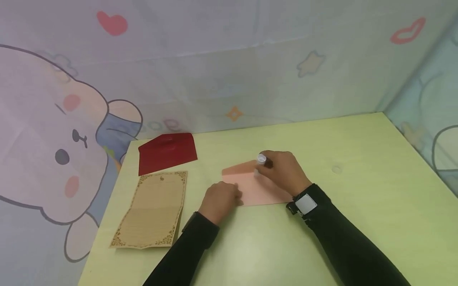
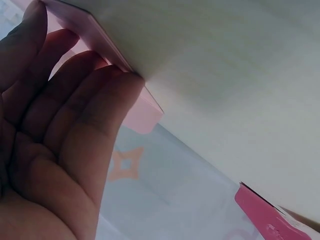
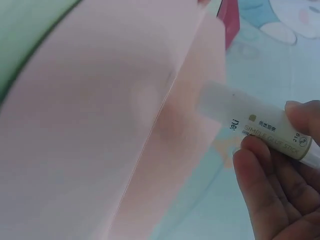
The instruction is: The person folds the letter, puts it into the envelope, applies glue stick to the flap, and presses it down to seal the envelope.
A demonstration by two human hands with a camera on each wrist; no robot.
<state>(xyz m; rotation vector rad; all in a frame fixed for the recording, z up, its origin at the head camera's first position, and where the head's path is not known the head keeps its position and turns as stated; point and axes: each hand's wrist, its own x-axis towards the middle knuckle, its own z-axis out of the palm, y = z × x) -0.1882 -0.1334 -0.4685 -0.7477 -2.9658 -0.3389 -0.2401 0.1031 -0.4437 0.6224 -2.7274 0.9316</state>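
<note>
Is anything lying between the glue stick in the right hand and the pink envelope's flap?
Nothing visible stands in the way. The right hand holds the glue stick at the open flap of the pink envelope; the left hand touches the envelope's left side. The red envelope lies off to the left.

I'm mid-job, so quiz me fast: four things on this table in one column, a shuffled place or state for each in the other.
Things
1. Glue stick
2. Pink envelope
3. Red envelope
4. Sheet

Places and states
A. Near the far left corner of the table
B. Touched by the left hand
C. Tan, creased across
D. In the right hand

Pairs: 1-D, 2-B, 3-A, 4-C
</note>
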